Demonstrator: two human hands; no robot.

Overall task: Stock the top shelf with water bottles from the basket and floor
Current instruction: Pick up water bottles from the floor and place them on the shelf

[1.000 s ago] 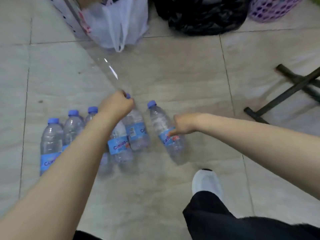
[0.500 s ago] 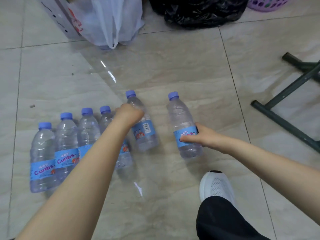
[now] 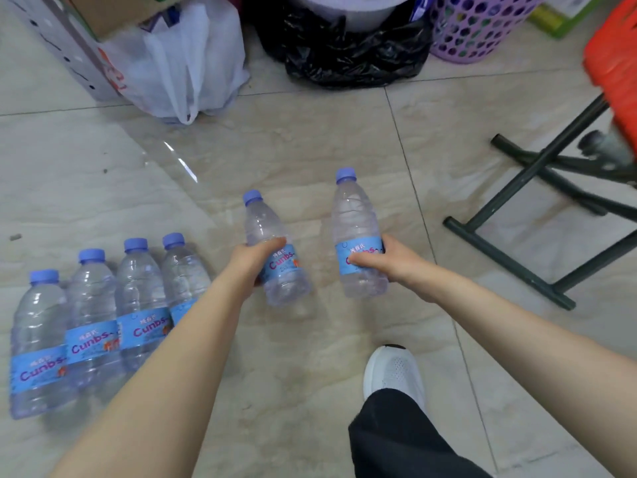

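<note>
My left hand (image 3: 253,262) is closed around the blue label of a clear water bottle (image 3: 267,232) with a blue cap. My right hand (image 3: 386,262) grips a second water bottle (image 3: 355,219) at its label, held upright a little to the right of the first. Both bottles are lifted off the tiled floor. Several more identical bottles (image 3: 93,305) stand in a row on the floor at the left, partly hidden behind my left forearm. No shelf is in view.
A white plastic bag (image 3: 179,63) and a cardboard box (image 3: 69,39) stand at the back left, a black bag (image 3: 348,53) and a purple perforated basket (image 3: 479,29) behind. A dark folding metal frame (image 3: 517,222) with a red top (image 3: 617,63) is at the right. My white shoe (image 3: 393,370) is below.
Both hands have closed on their bottles and raised them from the floor. The view has pulled back and tilted up, bringing the purple basket and the red top into sight.
</note>
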